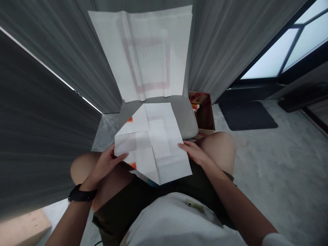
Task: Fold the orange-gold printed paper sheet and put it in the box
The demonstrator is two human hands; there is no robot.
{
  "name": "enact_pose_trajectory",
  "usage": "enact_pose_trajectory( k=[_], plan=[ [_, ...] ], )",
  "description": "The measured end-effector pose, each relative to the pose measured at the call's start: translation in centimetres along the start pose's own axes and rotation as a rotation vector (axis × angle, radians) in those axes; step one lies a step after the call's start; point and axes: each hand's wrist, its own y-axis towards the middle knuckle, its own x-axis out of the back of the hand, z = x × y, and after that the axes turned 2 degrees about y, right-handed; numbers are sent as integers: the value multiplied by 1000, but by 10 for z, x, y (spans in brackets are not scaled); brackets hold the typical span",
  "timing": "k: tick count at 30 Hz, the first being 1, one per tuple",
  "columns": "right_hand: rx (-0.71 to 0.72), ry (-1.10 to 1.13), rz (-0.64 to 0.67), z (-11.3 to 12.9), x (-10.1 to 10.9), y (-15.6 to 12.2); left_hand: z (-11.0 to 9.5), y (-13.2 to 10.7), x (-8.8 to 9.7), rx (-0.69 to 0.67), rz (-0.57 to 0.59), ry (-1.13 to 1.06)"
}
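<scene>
A folded white sheet of paper with small red marks lies across my lap and the front of a grey chair seat. My left hand pinches its left edge, thumb on top and fingers beneath. My right hand rests on the sheet's right edge with fingers stretched flat against it. A black watch sits on my left wrist. A second, larger white sheet with a faint red square leans upright against the chair back.
A cardboard box with red items stands right of the chair. A dark mat lies on the grey floor by a glass door. Grey curtains hang left and behind. A wooden block sits bottom left.
</scene>
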Motion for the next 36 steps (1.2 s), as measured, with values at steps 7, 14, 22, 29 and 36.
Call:
enact_pose_trajectory(
  k=[7,14,22,29,36],
  plan=[
    [251,-148,-140,12,-9,-16,22,6,11,-100,8,85],
    [386,-206,-279,32,-2,-36,-9,70,17,-266,137,174],
    [204,149,-305,10,-37,-12,-60,242,2,-437,187,235],
    [-60,-26,-167,-23,-70,16,-27,173,-29,-671,-190,435],
    [378,-614,-269,-25,-5,0,47,41,-44,-194,-452,250]
  ],
)
